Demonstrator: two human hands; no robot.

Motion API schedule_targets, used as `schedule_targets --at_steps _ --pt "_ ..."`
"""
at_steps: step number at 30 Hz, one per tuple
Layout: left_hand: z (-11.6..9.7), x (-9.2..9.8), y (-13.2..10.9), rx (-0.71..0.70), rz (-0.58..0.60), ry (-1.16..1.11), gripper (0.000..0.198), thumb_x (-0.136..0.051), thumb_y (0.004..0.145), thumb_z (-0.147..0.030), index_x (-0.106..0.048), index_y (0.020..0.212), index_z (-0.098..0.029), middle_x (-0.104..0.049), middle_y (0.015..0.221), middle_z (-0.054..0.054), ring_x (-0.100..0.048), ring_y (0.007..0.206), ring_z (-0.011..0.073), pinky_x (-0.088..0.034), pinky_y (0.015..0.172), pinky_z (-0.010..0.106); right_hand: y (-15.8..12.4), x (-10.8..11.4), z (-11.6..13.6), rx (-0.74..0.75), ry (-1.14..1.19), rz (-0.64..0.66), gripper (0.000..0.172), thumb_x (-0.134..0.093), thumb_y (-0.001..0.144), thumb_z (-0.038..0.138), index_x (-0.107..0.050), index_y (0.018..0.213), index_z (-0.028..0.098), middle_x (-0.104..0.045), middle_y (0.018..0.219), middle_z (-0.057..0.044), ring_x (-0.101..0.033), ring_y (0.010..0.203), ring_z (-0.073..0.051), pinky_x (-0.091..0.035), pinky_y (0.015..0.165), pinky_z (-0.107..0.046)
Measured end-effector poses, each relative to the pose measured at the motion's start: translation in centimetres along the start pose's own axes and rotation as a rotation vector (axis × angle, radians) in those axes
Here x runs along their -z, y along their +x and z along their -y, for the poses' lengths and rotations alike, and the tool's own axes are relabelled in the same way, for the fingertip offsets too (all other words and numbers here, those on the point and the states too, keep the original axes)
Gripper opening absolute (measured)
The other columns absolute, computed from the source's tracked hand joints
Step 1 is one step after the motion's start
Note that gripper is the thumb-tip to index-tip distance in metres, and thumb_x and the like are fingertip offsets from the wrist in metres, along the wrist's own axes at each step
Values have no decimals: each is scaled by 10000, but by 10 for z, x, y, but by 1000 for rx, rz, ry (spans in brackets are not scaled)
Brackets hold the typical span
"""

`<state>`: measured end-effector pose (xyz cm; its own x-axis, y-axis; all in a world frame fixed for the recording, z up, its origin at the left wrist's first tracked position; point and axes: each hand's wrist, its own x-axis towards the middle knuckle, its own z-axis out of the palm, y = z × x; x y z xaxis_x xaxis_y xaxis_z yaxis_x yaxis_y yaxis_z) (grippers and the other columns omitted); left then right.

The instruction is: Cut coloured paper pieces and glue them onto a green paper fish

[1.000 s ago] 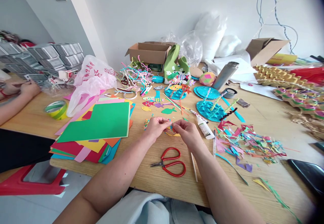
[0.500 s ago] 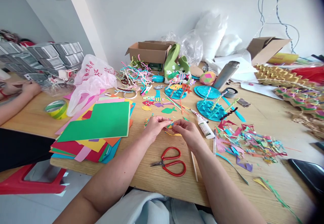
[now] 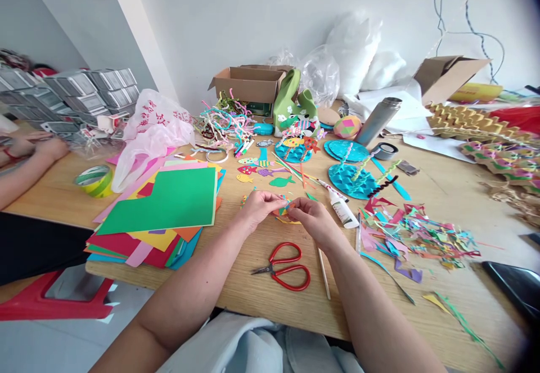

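Both hands meet over the middle of the table. My left hand (image 3: 262,209) is closed in a pinch at the edge of a small multicoloured paper cutout (image 3: 282,211), mostly orange with green and blue bits. From the other side, my right hand (image 3: 311,218) pinches at the same piece; its fingertips partly hide it. A yellow paper strip shows just below the fingers. Red-handled scissors (image 3: 282,267) lie nearer to me, beside a thin white stick (image 3: 323,272). Beyond the hands lie paper fish, among them a green fish (image 3: 282,181) and a yellow fish (image 3: 244,178). A white glue bottle (image 3: 342,210) rests right of my right hand.
Coloured paper sheets (image 3: 185,198) are stacked at left, near green-yellow tape (image 3: 93,180). Paper scraps (image 3: 426,238) spread at right, with a dark phone (image 3: 512,291) by the edge. Blue discs (image 3: 352,181) and a metal flask (image 3: 379,120) stand behind. Another person's hands (image 3: 46,148) are at far left.
The view has shifted very slightly. My hands stay in place at the paper cutout, and a little more of its orange surface shows between the fingers.
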<state>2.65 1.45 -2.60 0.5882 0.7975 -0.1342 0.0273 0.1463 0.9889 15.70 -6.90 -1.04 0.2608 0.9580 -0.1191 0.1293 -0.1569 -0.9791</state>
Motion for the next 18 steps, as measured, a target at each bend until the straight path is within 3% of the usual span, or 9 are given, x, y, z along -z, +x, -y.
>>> schedule_targets --at_steps 10,18 --pt "0 5 2 -16 63 37 206 -754 574 -325 -696 628 -135 -703 847 74 -598 808 176 -425 740 283 1 0 -2 -11 -33 27 172 -602 637 345 -548 640 182 -548 583 22 -483 576 -124 -353 565 -261" --pt "2 6 4 -25 69 37 203 -752 584 -326 -705 638 -136 -704 822 72 -606 827 189 -431 769 299 1 0 -1 -13 -37 29 163 -599 634 340 -543 626 187 -542 579 23 -482 579 -126 -359 567 -261"
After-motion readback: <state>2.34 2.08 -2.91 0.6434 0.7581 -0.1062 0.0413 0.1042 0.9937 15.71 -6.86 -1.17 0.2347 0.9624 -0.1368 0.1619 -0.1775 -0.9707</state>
